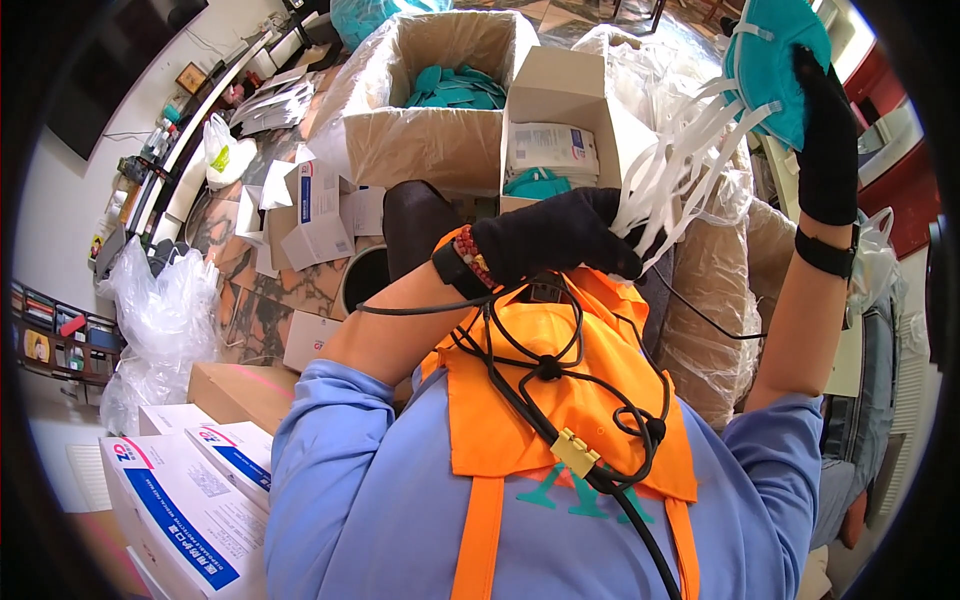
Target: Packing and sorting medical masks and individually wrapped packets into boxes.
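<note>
At the upper right, my right hand [828, 150] in a black glove grips teal cup-shaped face masks [778, 60], raised and apparently stacked. A bunch of white elastic straps [680, 170] runs from them down to the left. My left hand [560, 235], also gloved in black, is closed around the lower ends of these straps in front of my chest, pulling them fairly taut. Just beyond it stands an opened white carton [560, 78] holding white packets [552, 148] and a teal mask [537, 184].
Behind, a plastic-lined cardboard box [425, 135] contains loose teal masks [458, 88]. Flattened and opened white cartons [318, 215] lie left on the patterned floor. Printed white boxes [180, 500] are stacked at lower left, near clear plastic bags [160, 320]. Black cables [530, 390] hang over my orange apron.
</note>
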